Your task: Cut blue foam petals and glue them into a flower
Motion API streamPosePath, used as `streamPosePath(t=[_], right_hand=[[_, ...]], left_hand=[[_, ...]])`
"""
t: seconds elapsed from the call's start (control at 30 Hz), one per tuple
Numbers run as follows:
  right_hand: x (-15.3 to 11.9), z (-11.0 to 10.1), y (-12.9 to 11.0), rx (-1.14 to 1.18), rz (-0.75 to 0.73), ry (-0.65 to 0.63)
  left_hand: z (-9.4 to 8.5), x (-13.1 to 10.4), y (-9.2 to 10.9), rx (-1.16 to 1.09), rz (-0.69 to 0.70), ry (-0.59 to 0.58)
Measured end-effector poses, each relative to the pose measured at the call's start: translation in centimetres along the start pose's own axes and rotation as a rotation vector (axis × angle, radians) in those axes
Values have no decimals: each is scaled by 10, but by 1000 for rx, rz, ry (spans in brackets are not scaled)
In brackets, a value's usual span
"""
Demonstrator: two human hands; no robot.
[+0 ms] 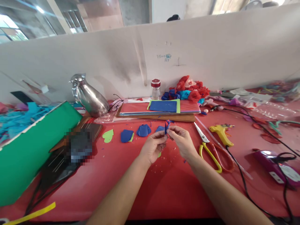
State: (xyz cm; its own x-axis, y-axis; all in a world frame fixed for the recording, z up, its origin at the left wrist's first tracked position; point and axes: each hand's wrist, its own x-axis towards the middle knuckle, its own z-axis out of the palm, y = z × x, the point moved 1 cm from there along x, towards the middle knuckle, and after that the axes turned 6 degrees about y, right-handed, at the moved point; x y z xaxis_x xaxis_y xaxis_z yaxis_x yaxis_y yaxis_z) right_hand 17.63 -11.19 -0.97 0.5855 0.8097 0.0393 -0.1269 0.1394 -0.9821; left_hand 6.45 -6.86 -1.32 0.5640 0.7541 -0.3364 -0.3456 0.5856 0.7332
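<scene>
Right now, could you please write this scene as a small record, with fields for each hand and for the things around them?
Left hand: fingertips on a small blue-and-red piece
Right hand: fingertips on the same piece
Left of hands: flat blue pieces, light-green heart-shaped piece
Right of hands: metal scissors with yellow and red handles, tip pointing away from the person; yellow glue gun
Beyond hands: blue rectangular sheet on a stack; red, pink and blue flowers
Surface: red tabletop

There are two hands, one jug, one jar, one glue gun and one pair of scissors.
</scene>
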Motion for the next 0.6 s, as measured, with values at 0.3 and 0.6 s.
streamPosePath(t=[0.3,0.6], right_hand=[[-2,3,3,29,-1,-12],[-4,8,10,-6,-60,-8]], left_hand=[[2,0,1,34,91,110],[1,0,3,156,134,174]])
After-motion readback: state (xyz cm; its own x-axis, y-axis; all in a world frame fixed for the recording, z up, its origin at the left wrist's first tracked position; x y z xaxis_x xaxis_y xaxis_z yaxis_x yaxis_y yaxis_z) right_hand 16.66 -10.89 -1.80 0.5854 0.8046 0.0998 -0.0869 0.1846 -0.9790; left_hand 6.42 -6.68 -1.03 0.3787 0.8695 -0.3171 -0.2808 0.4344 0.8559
